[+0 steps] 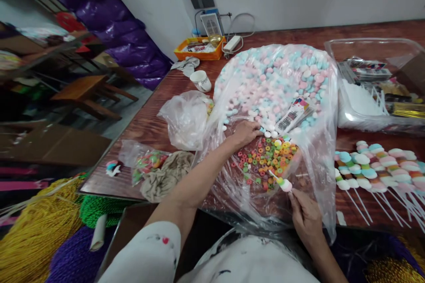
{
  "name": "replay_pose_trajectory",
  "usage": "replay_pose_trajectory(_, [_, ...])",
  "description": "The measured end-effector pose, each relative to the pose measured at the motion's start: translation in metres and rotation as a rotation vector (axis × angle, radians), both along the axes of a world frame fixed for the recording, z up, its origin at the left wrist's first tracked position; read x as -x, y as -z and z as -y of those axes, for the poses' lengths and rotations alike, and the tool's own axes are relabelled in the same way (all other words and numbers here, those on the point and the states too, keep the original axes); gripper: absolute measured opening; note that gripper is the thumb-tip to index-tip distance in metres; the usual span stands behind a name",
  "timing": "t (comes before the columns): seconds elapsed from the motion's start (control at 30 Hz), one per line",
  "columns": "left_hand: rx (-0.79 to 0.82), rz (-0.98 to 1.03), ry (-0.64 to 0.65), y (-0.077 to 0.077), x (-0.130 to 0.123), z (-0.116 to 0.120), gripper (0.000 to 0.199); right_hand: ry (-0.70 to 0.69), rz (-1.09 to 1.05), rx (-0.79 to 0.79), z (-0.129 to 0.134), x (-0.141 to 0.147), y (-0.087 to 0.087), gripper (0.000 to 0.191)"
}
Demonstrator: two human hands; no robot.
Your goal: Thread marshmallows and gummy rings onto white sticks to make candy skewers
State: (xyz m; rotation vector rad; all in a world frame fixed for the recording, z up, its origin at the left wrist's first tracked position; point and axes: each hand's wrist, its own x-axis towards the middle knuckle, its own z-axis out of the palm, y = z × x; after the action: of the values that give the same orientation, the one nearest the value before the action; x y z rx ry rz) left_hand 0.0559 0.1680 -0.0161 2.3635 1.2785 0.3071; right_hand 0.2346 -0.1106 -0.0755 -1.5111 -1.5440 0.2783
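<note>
Reaching forward over the clear bag [318, 163] with the left hand [247, 135], palm down, fingers bent at the edge of the pastel marshmallows [265, 84]; cannot tell if pinching any. Pinching the skewer [283, 184] at its pink end with the right hand [307, 212], near the ring candies [265, 159]. Threaded pink, white, yellow and green, with white stick bare at the tip.

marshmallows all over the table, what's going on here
A person's right hand holds a short stick with a few sweets on it, above some colourful rings. The left hand reaches to the near edge of the marshmallow pile; whether it grips one is unclear. Several loaded sticks lie at the right.
</note>
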Motion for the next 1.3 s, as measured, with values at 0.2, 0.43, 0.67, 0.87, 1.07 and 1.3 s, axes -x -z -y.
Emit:
replay_pose_trajectory(0.2, [0.108, 0.158, -0.004, 0.011, 0.023, 0.020, 0.021, -0.014, -0.009, -0.018, 0.001, 0.001, 0.001, 0.022])
replay_pose_trajectory(0.43, [-0.040, 0.282, -0.086, 0.008, 0.035, -0.009, 0.007, 0.000, -0.039, 0.004, 0.001, 0.001, 0.001, 0.023])
replay_pose_trajectory(0.67, [-0.057, 0.317, -0.094, 0.013, 0.029, -0.006, 0.009, -0.014, -0.026, -0.010, -0.001, 0.002, -0.003, 0.021])
replay_pose_trajectory(0.87, [-0.039, 0.275, 0.062, 0.013, 0.045, 0.037, 0.005, 0.003, -0.024, 0.000, -0.001, 0.001, 0.000, 0.022])
replay_pose_trajectory(1.07, [0.054, 0.503, -0.153, -0.006, 0.063, 0.050, 0.020, -0.002, -0.003, -0.034, -0.005, 0.002, -0.005, 0.020])
replay_pose_trajectory(1.3, [0.303, 0.437, -0.251, -0.005, 0.054, 0.026, 0.022, 0.007, 0.052, -0.067, -0.006, 0.000, -0.003, 0.018])
